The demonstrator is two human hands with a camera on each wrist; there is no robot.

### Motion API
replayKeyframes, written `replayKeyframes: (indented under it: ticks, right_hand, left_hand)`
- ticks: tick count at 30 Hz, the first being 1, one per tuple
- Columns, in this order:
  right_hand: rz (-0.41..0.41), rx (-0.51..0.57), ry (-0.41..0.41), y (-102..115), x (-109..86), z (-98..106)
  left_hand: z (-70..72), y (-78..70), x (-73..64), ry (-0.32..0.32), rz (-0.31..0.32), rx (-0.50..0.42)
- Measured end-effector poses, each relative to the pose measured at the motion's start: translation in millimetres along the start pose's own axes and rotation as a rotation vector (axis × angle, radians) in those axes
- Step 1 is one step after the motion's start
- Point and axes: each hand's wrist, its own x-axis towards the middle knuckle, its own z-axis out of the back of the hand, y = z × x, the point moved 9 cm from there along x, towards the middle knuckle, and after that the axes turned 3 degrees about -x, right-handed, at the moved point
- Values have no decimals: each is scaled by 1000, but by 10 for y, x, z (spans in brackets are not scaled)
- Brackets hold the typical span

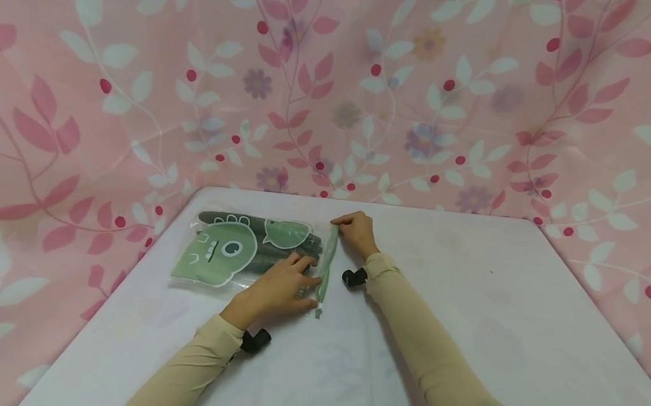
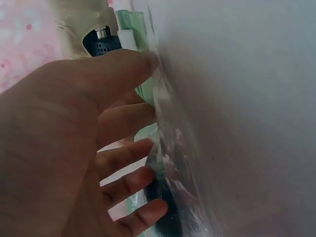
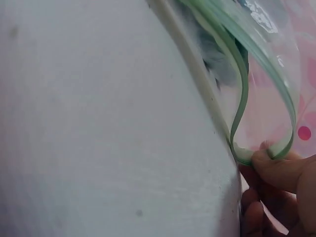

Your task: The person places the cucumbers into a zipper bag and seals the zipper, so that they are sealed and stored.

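Observation:
A clear zip bag (image 1: pixel 182 274) printed with a green cartoon monster lies on the white table, its green zip strip (image 1: pixel 330 254) toward the right. Inside are long dark green things (image 1: pixel 244 221), partly hidden by the print; their kind is unclear. My left hand (image 1: pixel 279 286) rests over the near right part of the bag, fingers spread and touching the film near the mouth. Between thumb and finger, my right hand (image 1: pixel 358 231) pinches the strip's far end. In the right wrist view the two green strips (image 3: pixel 242 94) bow apart in a loop.
A white slider (image 1: pixel 319 308) sits at the strip's near end. The white table (image 1: pixel 468 291) reaches back to a pink floral cloth (image 1: pixel 346 90) hanging behind it. Each wrist wears a small black camera (image 1: pixel 256 340).

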Motion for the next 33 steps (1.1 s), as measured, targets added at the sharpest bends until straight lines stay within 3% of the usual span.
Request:
replayKeyframes:
  ticks: [4, 7, 10, 16, 20, 24, 28, 33]
  right_hand:
    - [-4, -36, 91, 1, 8, -15]
    - [-8, -75, 175, 45, -23, 7]
    - [4, -91, 207, 119, -91, 102]
    - [68, -38, 195, 249, -357, 331]
    - [110, 25, 264, 320, -634, 386]
    - [79, 167, 411, 304, -944, 286]
    - [-36, 292, 536, 292, -1237, 129]
    - [-132, 354, 654, 366, -1543, -9]
  left_hand:
    - [-61, -64, 7, 41, -41, 39]
    - [-99, -85, 1, 69, -38, 37]
    - [-114, -94, -13, 93, -34, 19]
    - [-38, -37, -66, 101, 12, -21]
    - [-2, -44, -82, 127, 14, -49]
    - [19, -166, -46, 102, -92, -59]
    - [60, -307, -25, 35, -226, -18]
    - [168, -438, -51, -106, -378, 30]
